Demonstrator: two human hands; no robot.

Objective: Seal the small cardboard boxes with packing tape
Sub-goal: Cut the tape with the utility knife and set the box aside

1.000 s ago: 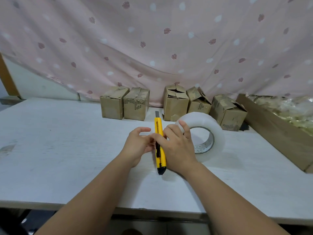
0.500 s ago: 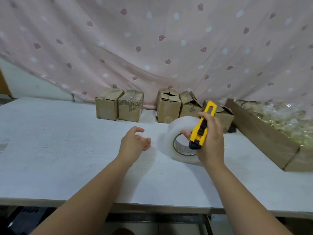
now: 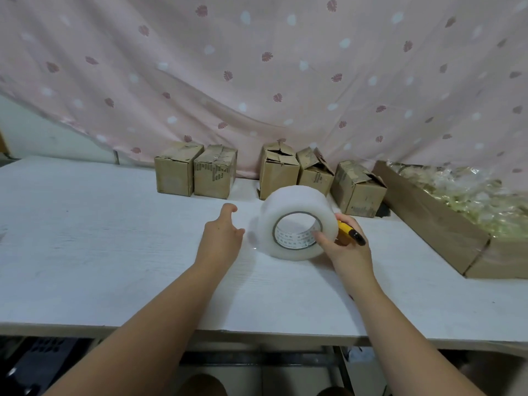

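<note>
Tape roll is stood on edge mid-way across the white table, just in front of five small cardboard boxes lined up along the pink curtain. Yellow utility knife is gripped in the right hand, fingers curled round it, thumb laid against the roll's core. Left hand is held just left of the roll, fingers relaxed, nothing grasped. Flaps are seen raised on the three boxes nearest the large cardboard tray.
</note>
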